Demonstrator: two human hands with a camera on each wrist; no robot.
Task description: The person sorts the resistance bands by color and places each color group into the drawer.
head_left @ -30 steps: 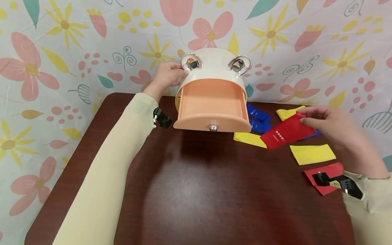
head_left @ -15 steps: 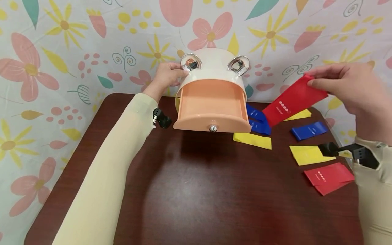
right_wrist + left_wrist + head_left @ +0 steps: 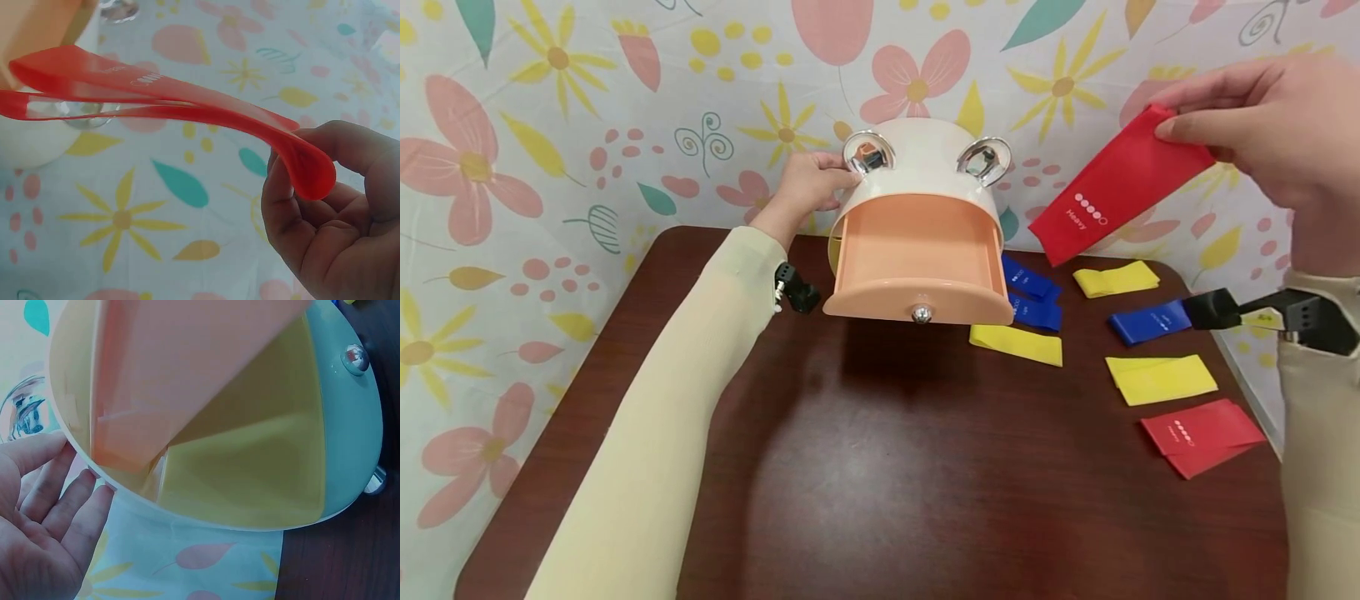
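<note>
My left hand [image 3: 808, 183] rests spread against the drawer unit [image 3: 917, 179], steadying it; my right hand [image 3: 1262, 125] pinches the red band [image 3: 1112, 196] aloft.

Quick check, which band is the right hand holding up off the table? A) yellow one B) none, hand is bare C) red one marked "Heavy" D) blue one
C: the right hand pinches one end of the red band printed "Heavy", raised in the air to the right of the open peach drawer; the yellow and blue bands all lie on the table.
</note>
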